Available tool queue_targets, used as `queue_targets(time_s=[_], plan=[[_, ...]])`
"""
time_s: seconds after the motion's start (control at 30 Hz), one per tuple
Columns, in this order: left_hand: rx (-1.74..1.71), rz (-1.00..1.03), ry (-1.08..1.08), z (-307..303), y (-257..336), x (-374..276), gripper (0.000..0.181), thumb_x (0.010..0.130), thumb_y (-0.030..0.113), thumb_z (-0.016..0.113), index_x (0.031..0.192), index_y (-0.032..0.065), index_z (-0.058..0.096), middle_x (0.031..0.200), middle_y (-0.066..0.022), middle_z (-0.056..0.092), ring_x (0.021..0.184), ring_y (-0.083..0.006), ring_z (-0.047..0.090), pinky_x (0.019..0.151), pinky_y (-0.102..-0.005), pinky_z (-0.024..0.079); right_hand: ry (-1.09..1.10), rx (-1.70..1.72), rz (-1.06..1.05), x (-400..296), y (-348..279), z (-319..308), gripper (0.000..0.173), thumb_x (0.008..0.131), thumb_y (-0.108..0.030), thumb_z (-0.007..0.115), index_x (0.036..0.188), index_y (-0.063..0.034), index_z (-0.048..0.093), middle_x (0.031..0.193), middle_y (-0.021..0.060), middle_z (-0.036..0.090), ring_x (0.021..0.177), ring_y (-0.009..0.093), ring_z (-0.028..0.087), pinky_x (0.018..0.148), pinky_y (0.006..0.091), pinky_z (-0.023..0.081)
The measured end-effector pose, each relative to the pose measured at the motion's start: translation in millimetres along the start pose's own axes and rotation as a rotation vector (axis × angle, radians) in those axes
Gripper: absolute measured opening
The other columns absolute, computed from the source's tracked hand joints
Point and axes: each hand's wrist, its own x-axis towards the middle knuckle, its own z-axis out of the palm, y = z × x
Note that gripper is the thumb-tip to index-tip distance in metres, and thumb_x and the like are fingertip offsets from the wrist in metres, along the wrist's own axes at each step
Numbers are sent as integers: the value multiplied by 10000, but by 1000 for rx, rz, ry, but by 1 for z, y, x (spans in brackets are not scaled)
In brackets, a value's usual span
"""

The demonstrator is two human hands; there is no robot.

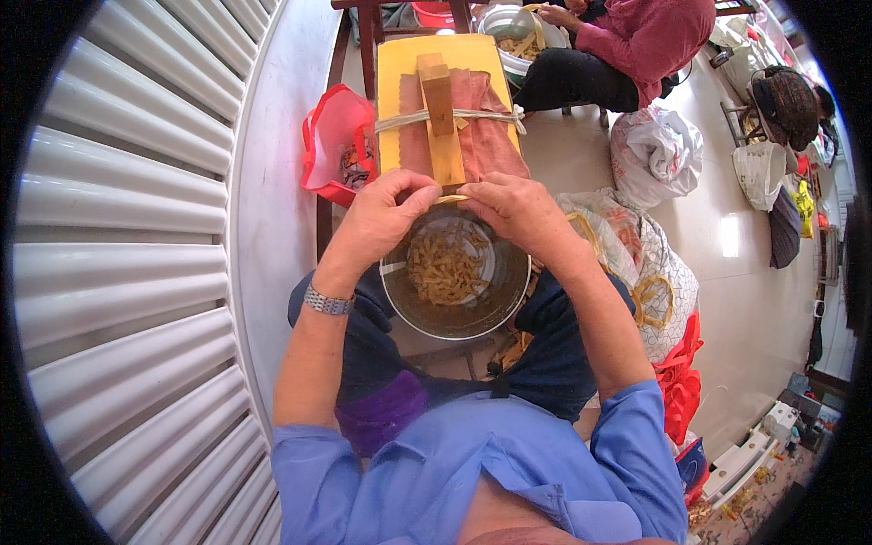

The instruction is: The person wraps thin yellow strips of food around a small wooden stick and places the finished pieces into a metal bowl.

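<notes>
My left hand (385, 211) and my right hand (518, 212) pinch a thin, pale yellow strip (451, 199) from either side, fingertips a short gap apart. The strip lies at the near end of a wooden bar (446, 160), above a round metal pot (501, 300). Many short tan-brown pieces (443, 269) cover much of the pot's bottom. An upright wooden block (436, 92) stands on the bar. Beneath them a reddish cloth (485, 129) covers part of a yellow board (398, 58), with white cord (409, 120) tied across.
A white ribbed radiator (122, 211) runs along the left. An open red bag (317, 153) stands left of the board. At upper right, a co-worker's hand (555, 15) holds a strip over a white bucket (487, 26). White sacks (655, 153) and a patterned bag (671, 272) sit to the right.
</notes>
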Motion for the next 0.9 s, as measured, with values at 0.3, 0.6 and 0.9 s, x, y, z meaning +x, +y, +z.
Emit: queue_targets(time_s=[0.3, 0.6, 0.9], plan=[[-515, -148, -143, 2, 8, -21, 280, 1053, 277, 545, 1152, 29, 629, 757, 30, 509, 672, -80, 495, 631, -211, 433, -169, 318, 129, -6, -2, -7, 253, 955, -273, 655, 941, -22, 627, 804, 187, 627, 767, 358, 630, 687, 433, 496], [-641, -96, 121, -33, 16, -57, 219, 1044, 240, 564, 1074, 40, 648, 756, 25, 508, 664, -85, 477, 619, -219, 403, -420, 943, 565, -44, -22, -43, 336, 1058, -333, 528, 889, -44, 560, 693, -12, 513, 563, 87, 512, 513, 241, 404], [-281, 84, 126, -2, 31, -103, 136, 1003, 128, 609, 1072, 46, 692, 840, 39, 558, 783, -58, 499, 716, -202, 413, 2, 1757, 427, -73, -69, -59, 344, 1086, -304, 454, 1232, -13, 564, 740, -2, 472, 537, 99, 478, 478, 229, 403]])
